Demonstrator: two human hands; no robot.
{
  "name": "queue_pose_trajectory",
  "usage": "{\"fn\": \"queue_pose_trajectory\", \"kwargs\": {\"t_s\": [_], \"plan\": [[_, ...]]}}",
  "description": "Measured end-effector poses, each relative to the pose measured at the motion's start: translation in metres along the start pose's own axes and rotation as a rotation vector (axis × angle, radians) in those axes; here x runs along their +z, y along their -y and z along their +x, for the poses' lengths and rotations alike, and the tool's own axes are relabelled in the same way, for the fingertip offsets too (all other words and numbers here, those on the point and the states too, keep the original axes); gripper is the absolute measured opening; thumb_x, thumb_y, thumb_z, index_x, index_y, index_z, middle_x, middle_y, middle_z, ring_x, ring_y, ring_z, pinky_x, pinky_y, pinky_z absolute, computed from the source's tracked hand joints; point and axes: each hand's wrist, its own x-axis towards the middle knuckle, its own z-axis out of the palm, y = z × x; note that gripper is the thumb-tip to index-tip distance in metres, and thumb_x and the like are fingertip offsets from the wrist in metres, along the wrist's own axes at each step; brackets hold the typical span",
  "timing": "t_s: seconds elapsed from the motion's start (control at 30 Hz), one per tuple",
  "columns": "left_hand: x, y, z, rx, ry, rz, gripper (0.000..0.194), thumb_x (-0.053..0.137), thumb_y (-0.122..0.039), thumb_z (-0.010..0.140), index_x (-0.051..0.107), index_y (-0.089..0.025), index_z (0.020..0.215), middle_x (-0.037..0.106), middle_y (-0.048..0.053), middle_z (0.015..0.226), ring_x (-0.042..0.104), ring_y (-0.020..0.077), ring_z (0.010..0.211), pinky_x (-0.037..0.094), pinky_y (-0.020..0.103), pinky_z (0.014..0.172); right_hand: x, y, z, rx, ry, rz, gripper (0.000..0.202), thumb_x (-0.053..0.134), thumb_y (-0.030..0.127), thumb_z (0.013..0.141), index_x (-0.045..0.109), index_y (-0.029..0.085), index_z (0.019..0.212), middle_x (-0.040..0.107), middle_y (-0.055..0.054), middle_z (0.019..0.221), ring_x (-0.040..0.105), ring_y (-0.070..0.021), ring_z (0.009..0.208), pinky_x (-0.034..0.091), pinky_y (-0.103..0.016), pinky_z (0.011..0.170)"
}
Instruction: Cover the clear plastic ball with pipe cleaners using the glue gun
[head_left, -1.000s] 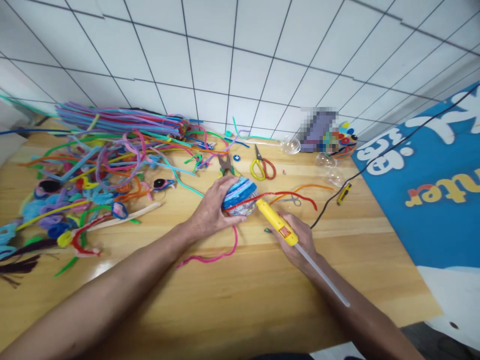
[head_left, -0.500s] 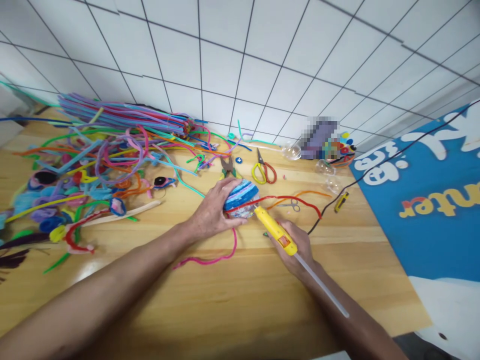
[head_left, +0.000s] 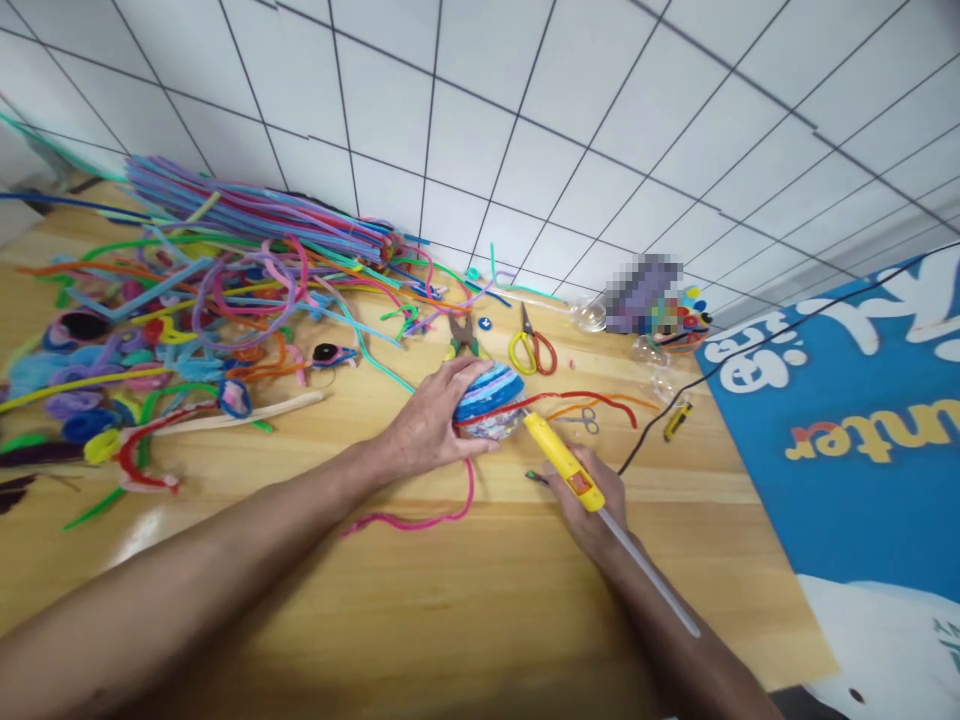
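Wrapped round a ball (head_left: 491, 390) banded in blue and pink pipe cleaner, my left hand (head_left: 427, 420) holds it above the wooden table (head_left: 420, 610). The ball's lower part is pale and shiny. A red pipe cleaner (head_left: 592, 396) runs across the ball and out to the right. My right hand (head_left: 589, 500) grips a yellow glue gun (head_left: 562, 460) with a clear glue stick at its back; the nozzle is at the ball's right side. A pink pipe cleaner (head_left: 450, 515) trails below the ball.
Pliers (head_left: 462, 335), a blue button (head_left: 485, 324) and scissors (head_left: 534, 350) lie behind the ball. Loose pipe cleaners (head_left: 247, 300) are heaped at the left. A yellow cutter (head_left: 677, 422), clear balls (head_left: 589, 313) and a black cord (head_left: 720, 358) are on the right.
The view has shifted slightly. The glue gun's nozzle has moved a little away from the front of the ball toward its right side. Both hands keep their holds.
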Motion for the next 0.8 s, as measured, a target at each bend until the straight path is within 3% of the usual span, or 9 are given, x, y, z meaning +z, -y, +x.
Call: {"fn": "queue_pose_trajectory", "kwargs": {"t_s": [0.8], "plan": [[0.0012,0.0009,-0.0025,-0.022,0.018,0.008,0.108,0.097,-0.041,0.08,0.036,-0.031,0.168,0.052,0.017,0.163,0.056,0.0403,0.151,0.051,0.06,0.127,-0.0008,0.0061,0.0041,0.131,0.055,0.068,0.021,0.07,0.046,0.099,0.076,0.025,0.101,0.078,-0.001,0.08,0.071,-0.0203,0.066,0.06,-0.031,0.066]]}}
